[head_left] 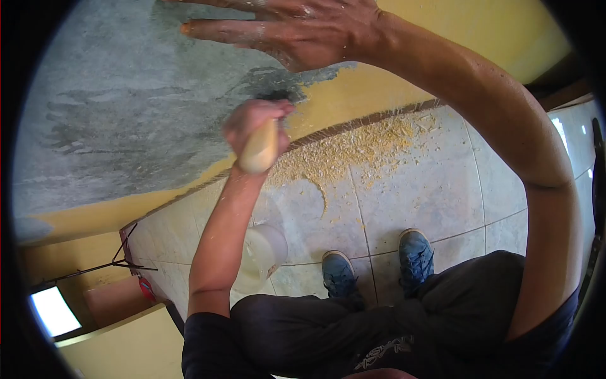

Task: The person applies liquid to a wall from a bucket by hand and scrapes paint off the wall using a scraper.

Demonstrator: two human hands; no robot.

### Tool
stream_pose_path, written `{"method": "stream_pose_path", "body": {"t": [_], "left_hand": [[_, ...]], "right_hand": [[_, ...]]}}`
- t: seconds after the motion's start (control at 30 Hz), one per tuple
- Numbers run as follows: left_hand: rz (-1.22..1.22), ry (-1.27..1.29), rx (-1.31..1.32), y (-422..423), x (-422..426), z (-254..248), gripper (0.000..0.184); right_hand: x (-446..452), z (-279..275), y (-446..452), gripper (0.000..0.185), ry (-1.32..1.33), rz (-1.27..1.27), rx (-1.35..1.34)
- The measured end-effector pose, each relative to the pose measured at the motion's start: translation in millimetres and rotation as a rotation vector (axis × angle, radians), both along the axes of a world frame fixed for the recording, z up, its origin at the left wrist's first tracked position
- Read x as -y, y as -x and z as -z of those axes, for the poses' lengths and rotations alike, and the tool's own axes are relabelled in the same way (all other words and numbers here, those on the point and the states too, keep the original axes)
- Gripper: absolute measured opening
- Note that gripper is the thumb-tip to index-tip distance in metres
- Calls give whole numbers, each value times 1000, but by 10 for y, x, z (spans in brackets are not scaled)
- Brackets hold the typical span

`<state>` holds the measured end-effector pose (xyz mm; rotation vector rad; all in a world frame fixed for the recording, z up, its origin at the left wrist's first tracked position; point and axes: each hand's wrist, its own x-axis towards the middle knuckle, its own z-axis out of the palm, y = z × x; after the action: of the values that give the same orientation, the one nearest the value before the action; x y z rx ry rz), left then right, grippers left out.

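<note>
The handled tool (260, 148), its pale handle blurred, is in your left hand (247, 125), close against the lower part of the wall (158, 114); that hand's grip is closed around the handle, and its working end cannot be made out. Your right hand (309, 35) is spread over the wall above, fingers extended, its grip holding nothing visible; how firmly it bears cannot be told. The wall surface is largely grey, with yellow paint (353, 88) bordering it below and to the right. Yellowish flakes (353, 148) lie scattered along the wall's foot on the tiled floor (429, 196). A whitish bucket (268, 246) stands beside your left forearm, near your blue shoes (415, 256).
</note>
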<state>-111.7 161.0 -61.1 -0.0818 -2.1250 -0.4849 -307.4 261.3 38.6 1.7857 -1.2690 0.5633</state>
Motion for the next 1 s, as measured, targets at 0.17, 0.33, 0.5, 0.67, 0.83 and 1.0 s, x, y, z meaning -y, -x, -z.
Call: {"method": "stream_pose_path", "body": {"t": [0.17,0.33,0.5,0.67,0.83,1.0], "left_hand": [[-12,16,-43,2,72,67,20],[5,228,123,-68,143,102,19],[26,90,-135,-19,72,116,23],[-27,258,116,-74,102,63,28],[-78,200,120,-122,161,132,24],[-48,32,-107,-144,191,91,17]], "right_hand": [[199,62,73,48,135,-102,13],[72,-7,63,51,35,-86,11],[-83,-60,2,52,-26,37,-26],[40,-40,41,54,23,-119,40],[29,-5,55,53,37,-108,10],[78,-22,74,51,98,-113,-18]]}}
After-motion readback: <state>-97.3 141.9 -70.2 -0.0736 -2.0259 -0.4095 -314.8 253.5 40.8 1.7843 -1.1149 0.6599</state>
